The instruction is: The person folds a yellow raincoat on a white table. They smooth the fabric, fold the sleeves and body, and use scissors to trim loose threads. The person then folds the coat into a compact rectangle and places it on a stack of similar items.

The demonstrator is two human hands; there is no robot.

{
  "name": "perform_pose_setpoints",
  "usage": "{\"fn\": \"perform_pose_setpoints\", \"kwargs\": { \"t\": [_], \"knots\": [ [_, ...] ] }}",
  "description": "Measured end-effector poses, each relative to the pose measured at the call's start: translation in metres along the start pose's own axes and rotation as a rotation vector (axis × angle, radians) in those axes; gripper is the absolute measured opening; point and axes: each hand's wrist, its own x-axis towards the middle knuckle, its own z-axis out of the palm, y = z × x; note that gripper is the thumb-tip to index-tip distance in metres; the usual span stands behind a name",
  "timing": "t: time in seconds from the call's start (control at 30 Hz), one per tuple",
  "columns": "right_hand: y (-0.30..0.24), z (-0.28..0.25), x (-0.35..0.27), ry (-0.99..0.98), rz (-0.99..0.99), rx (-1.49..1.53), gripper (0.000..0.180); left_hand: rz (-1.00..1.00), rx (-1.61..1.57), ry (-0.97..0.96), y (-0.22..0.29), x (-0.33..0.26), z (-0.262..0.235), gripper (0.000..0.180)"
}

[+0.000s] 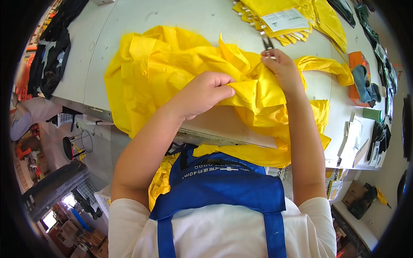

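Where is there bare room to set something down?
Bare table lies left, between the dark clothes and the yellow garment, and beyond the garment, left of the stacked yellow pieces. Crowded: where the garment bunches around the left hand and right hand, and at right, with orange box and papers.

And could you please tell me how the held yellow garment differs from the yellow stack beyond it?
The yellow garment lies loosely crumpled, while the yellow stack is layered flat. The stack bears a white sheet; the garment shows none. Both are bright yellow.
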Motion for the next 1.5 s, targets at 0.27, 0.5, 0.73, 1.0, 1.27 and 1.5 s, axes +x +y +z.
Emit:
{"fn": "perform_pose_setpoints", "kwargs": {
  "t": [0.27,0.5,0.73,1.0,1.27,1.5],
  "knots": [
    [-0.041,-0.005,-0.053,0.185,-0.307,-0.345,0.023,-0.033,0.024,0.107,0.011,-0.004,0.013,0.024],
    [-0.054,-0.013,-0.093,-0.232,-0.466,-0.561,0.032,-0.073,0.017,0.080,0.014,-0.002,0.012,0.022],
    [-0.044,-0.006,-0.087,-0.269,-0.604,-0.573,0.031,-0.117,-0.099,0.052,0.012,-0.004,0.010,0.021],
    [-0.040,-0.006,-0.081,-0.318,-0.630,-0.534,0.028,-0.143,-0.097,0.023,0.009,-0.005,0.007,0.023],
    [0.048,-0.136,-0.049,0.661,-0.004,-0.085,0.024,0.325,0.654,0.327,-0.002,-0.045,0.017,0.030],
    [0.215,-0.325,-0.069,1.084,0.228,-1.236,0.034,0.107,0.978,1.265,-0.104,-0.117,-0.022,0.061]
  ]
}}
